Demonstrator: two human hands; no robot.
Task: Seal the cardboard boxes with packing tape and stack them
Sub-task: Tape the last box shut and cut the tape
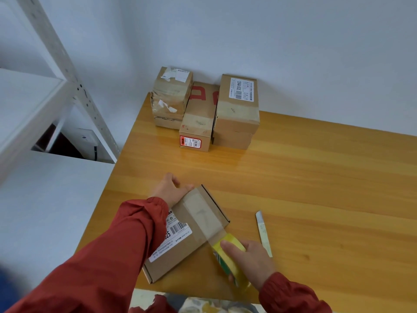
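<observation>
A flat cardboard box (187,233) is held on the tabletop (293,177) at its far corner by the curled left hand (171,190); a tape roll (228,256), its strip stretched over the box, is gripped by the right hand (250,260); other boxes (203,109) are grouped by the wall

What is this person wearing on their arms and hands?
Long rust-red sleeves of thin, slightly wrinkled fabric cover both arms, the left sleeve and the right sleeve, each ending in a gathered cuff at the wrist. The left hand and right hand are bare: no gloves, no watch or ring in view.
</observation>
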